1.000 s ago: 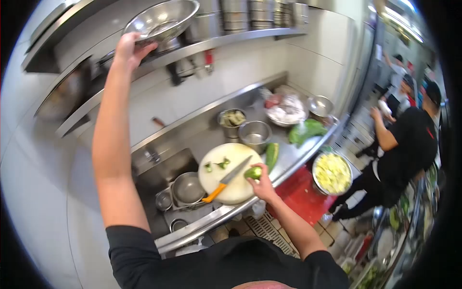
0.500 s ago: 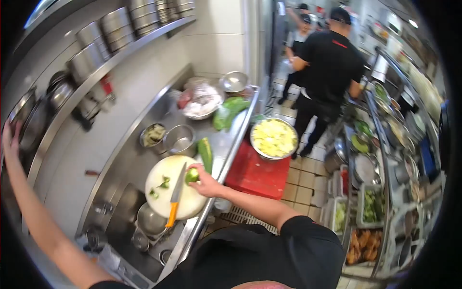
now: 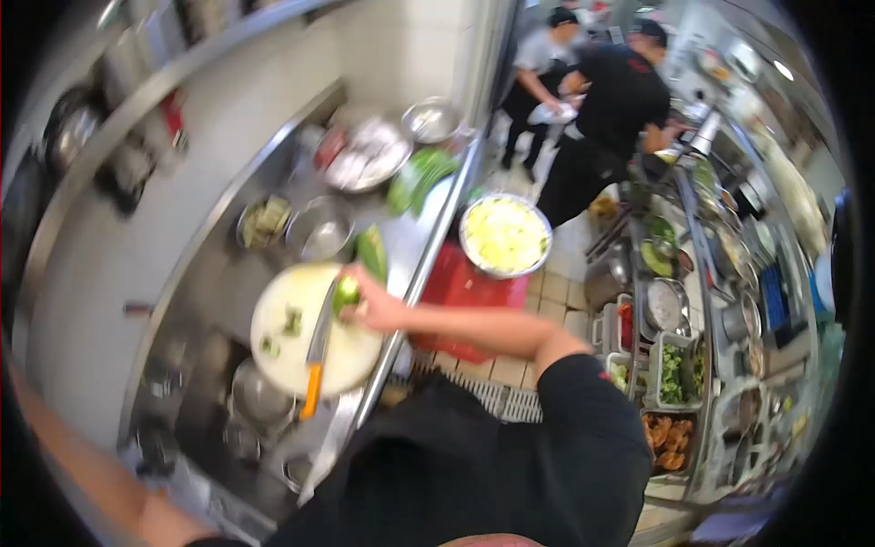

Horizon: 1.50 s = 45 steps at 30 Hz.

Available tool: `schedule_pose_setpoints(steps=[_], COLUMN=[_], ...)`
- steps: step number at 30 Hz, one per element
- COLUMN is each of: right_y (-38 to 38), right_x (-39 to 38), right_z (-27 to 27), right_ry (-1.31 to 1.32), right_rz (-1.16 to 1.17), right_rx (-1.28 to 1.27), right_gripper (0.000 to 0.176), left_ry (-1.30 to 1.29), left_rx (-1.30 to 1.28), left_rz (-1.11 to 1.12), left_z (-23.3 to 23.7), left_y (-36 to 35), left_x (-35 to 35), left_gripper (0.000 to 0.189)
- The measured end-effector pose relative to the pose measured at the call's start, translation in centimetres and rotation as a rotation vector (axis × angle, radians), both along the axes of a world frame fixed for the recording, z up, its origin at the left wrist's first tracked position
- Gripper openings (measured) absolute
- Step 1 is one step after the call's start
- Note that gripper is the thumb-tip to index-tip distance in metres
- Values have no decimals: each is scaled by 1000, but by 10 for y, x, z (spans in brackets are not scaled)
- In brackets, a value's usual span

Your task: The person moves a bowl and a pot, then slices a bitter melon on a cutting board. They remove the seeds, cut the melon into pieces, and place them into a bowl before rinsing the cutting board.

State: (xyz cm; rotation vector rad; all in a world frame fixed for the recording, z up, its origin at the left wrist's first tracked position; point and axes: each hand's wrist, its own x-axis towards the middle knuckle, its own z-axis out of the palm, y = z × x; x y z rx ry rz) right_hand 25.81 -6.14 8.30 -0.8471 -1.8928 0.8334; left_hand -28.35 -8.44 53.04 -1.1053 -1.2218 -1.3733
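Note:
My right hand (image 3: 375,308) grips a small green vegetable piece (image 3: 344,294) at the right edge of a round white cutting board (image 3: 342,360). A knife with an orange handle (image 3: 315,354) lies across the board, its blade just left of the green piece. A few green scraps (image 3: 291,321) rest on the board. My left forearm (image 3: 87,479) stretches up along the lower left edge, and its hand is out of frame. The picture is blurred by motion.
Steel counter (image 3: 412,246) with two metal pots (image 3: 319,233), a cucumber (image 3: 371,252), green leaves (image 3: 415,179) and a bowl of wrapped food (image 3: 365,157). A sink with bowls (image 3: 258,397) lies below the board. A bowl of yellow chopped food (image 3: 504,235) sits on a red crate (image 3: 453,290). Two people (image 3: 606,109) stand in the aisle.
My left hand left the steel bowl on the upper shelf and slid out of view to the left. The view swung right. My right hand stayed on the green piece.

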Motion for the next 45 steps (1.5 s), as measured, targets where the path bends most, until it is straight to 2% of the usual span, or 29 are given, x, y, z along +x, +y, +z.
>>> schedule_pose_setpoints(steps=[1,2,3,5,6,7,9,10,11,12,14,16,19,22,32,41,45], right_y=[15,18,16,37,40,48,54,64,61,55,52,42,37,33,30,33,33], right_x=[3,3,2,-1,-9,-12,-11,-14,-15,-21,-27,-29,-30,-31,-36,-35,-34], right_z=[-17,-7,28,26,18,9,16,-13,-17,-12,-13,3,13,14,13,16,21], right_ry=[-45,17,-53,-108,-68,-30,22,59,49,112,194,121,71,73,-3,17,-13], right_rz=[39,81,95,103,89,63,-47,-111,-162,-187,-190,-228,-259,-313,-323,-335,-328], right_rx=[41,-181,-313,-276,-305,-326,-356,-215,-160,-235,-156,-150,-117,-42,22,83,13], right_gripper=[67,67,67,67,67,67,70,75,78,75,70,68,63,56,53,53,56], left_ry=[257,323,189,-90,-190,-341,-416,-311,-277,-333,-402,-436,-363,-311,-246,-164,-170], left_rx=[48,-104,-344,-829,-1135,-1221,-1522,-1508,-1566,-1584,-1591,-1566,-1582,-1591,-1661,-1613,-1558], left_rz=[81,-27,-210,-486,-540,-654,-635,-620,-616,-585,-522,-443,-442,-455,-470,-414,-450], left_z=[-24,-64,-125,-246,-280,-346,-468,-510,-525,-533,-541,-546,-558,-558,-555,-565,-572], left_y=[-18,-27,-37,-50,-56,-53,-60,-69,-77,-84,-89,-92,-87,-83,-72,-74,-73], left_x=[-26,4,61,153,193,209,231,242,255,265,280,281,275,275,274,274,271], left_gripper=[72,60,47,22,10,9,30,42,49,53,60,66,71,68,58,51,49])
